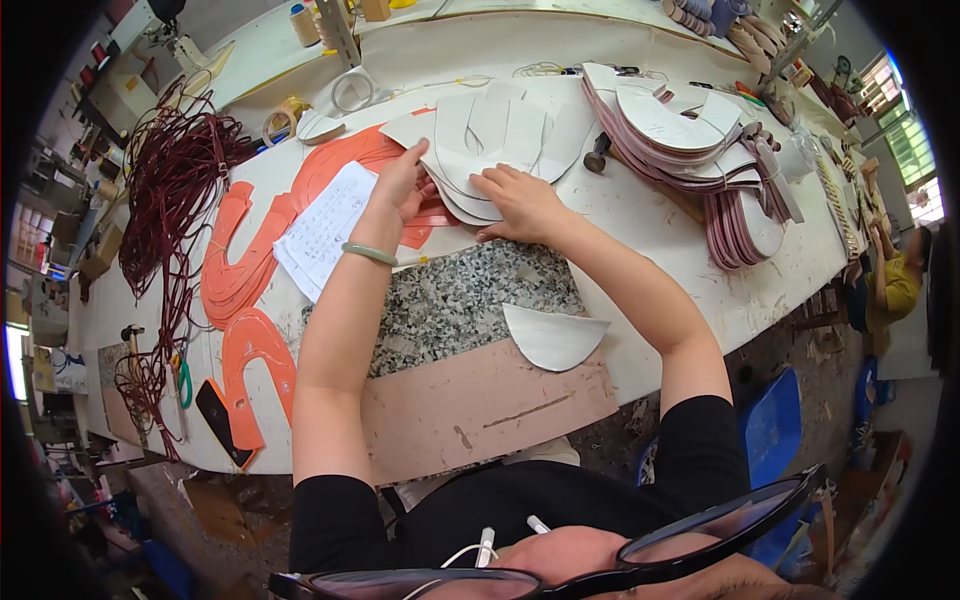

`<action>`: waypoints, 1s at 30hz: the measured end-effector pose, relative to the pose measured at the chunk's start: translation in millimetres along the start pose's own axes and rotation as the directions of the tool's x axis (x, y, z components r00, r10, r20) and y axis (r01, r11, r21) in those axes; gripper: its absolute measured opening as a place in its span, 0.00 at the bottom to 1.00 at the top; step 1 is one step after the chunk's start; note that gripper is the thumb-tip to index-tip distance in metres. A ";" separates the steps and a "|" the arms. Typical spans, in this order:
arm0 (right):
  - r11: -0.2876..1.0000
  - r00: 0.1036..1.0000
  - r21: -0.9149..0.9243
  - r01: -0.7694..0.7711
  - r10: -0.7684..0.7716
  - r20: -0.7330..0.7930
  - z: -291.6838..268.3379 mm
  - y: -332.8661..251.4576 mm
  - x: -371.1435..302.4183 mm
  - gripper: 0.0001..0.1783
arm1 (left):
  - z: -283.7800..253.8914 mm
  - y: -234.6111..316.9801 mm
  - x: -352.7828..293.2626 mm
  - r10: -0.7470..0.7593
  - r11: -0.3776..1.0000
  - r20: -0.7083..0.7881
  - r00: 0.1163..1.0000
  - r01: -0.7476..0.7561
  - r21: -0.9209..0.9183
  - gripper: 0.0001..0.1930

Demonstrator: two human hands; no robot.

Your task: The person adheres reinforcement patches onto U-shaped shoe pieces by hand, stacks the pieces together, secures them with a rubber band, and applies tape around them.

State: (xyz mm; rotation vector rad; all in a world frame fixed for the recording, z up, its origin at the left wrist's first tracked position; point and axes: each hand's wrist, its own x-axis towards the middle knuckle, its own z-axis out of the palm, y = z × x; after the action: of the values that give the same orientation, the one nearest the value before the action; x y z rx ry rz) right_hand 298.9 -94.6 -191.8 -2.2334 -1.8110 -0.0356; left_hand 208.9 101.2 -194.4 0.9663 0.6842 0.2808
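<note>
In the head view, both hands are at a pile of white cut pieces [485,130] at the far side of a speckled stone slab [450,300]. The step in hand looks like gathering or squaring the pile. The left hand [405,188] is half curled at its left edge; the right hand [525,205] lies at its near right, fingers bent over the top pieces, thumb apart. I cannot tell whether either grip is closed firmly on them. A next move would call for even pressure from both sides, so thin layers don't slide.

A loose white half-round piece [555,338] lies across slab and brown board [480,410]. The white tabletop [640,270] also carries orange curved pieces [225,285], a written sheet [325,230] and dark red cords [170,180]. Beyond, another person in yellow [903,285] sits at right.
</note>
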 end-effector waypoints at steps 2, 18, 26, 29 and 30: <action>1.000 1.000 -0.020 0.009 -0.009 0.010 -3.9 -7.7 2.1 0.34 | -1.9 -0.8 5.3 0.004 1.000 0.013 1.000 -0.003 -0.027 0.17; 0.362 0.984 0.932 -0.029 0.175 -0.037 -66.0 -138.8 -96.1 0.47 | -4.0 -5.6 -200.9 0.225 0.948 0.382 0.896 -0.111 -0.297 0.30; 0.475 0.941 0.853 0.217 0.130 -0.312 -30.8 -195.2 -69.1 0.63 | -20.5 -14.8 -251.1 0.458 0.877 0.331 0.825 -0.480 -0.015 0.45; 0.415 0.906 0.835 0.362 0.053 -0.420 -64.1 -213.6 -77.5 0.66 | -16.2 0.9 -285.9 0.610 0.763 0.363 0.705 -0.646 -0.028 0.47; 0.354 0.896 0.844 0.402 0.038 -0.443 -70.5 -220.8 -81.5 0.67 | -18.7 3.0 -293.2 0.609 0.764 0.356 0.709 -0.644 -0.026 0.47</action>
State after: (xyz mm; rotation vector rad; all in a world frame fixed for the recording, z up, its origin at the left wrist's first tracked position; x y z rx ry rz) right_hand 78.3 -147.2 -97.1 -1.0591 -1.2852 0.3862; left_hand -25.4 -33.8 -79.6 1.2963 0.0136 0.6679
